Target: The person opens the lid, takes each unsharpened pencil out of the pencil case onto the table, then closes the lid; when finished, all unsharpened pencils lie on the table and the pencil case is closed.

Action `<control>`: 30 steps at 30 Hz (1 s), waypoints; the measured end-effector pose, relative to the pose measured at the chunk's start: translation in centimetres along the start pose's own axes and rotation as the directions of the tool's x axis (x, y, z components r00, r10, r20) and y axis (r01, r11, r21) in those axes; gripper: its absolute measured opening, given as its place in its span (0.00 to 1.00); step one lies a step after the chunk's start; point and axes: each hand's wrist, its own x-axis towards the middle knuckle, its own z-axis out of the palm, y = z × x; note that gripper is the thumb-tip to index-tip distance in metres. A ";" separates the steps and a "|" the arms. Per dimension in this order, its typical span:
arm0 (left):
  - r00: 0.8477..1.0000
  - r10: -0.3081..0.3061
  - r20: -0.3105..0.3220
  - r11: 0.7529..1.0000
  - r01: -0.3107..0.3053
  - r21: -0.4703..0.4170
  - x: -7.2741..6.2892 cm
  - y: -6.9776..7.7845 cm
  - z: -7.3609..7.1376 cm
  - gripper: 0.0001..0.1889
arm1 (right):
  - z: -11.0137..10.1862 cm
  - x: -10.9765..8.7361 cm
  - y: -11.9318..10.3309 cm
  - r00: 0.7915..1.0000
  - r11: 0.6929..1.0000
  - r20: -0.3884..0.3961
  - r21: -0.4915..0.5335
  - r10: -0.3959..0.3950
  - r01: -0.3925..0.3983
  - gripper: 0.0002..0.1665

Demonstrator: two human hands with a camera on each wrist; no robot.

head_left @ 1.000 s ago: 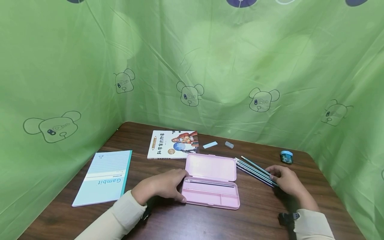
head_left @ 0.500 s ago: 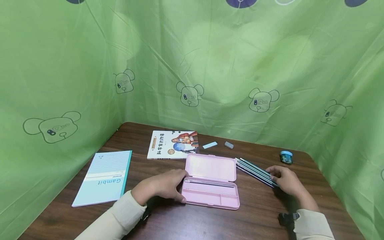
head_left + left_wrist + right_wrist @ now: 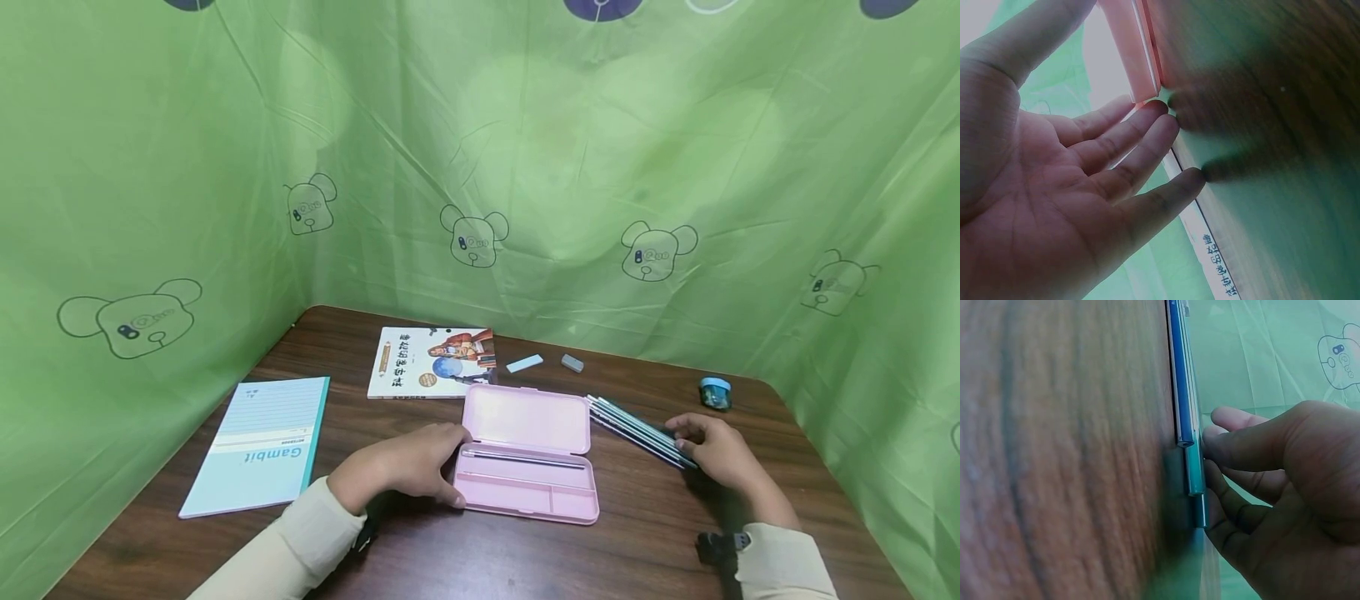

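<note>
To my far left, creased green cloth (image 3: 150, 200) printed with outlined animal heads hangs beside and behind the dark, streaky-grained tabletop (image 3: 637, 550). A flat paper notebook (image 3: 255, 454) with a teal strip along one edge lies askew there. Farther back is a white book (image 3: 412, 367) with an illustrated cover. My left hand (image 3: 412, 461) rests at the left end of the pink pencil case (image 3: 527, 419), its fingers loosely extended and slightly spread. The case lies open mid-table, a shallow plastic rectangle with rounded corners, at least one slim pencil (image 3: 525, 459) in its long rear compartment. Behind it lie a smooth pale-blue bar (image 3: 525, 363) and a small greyish block (image 3: 573, 362). To its right, slender teal and blue pencils (image 3: 637, 430) lie in a slanting bundle. My right hand's (image 3: 712, 450) bent fingers and thumb touch their flat-cut near ends; whether they pinch, I cannot tell. Beyond stands a squat, blue-lidded jar (image 3: 716, 394).
</note>
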 end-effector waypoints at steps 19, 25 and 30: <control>1.000 -0.003 0.006 1.000 0.003 -0.008 -0.1 0.0 0.0 0.42 | 1.4 -0.7 -11.8 0.958 0.965 0.117 0.050 -0.263 0.259 0.17; 1.000 0.001 0.004 1.000 -0.001 -0.007 0.0 0.0 0.0 0.42 | 3.8 -1.8 -16.3 0.870 0.917 0.290 0.105 -0.398 0.384 0.19; 1.000 -0.004 0.002 1.000 0.004 0.000 0.0 0.1 -0.2 0.42 | 5.4 -2.2 -17.6 0.844 0.916 0.375 0.043 -0.384 0.399 0.20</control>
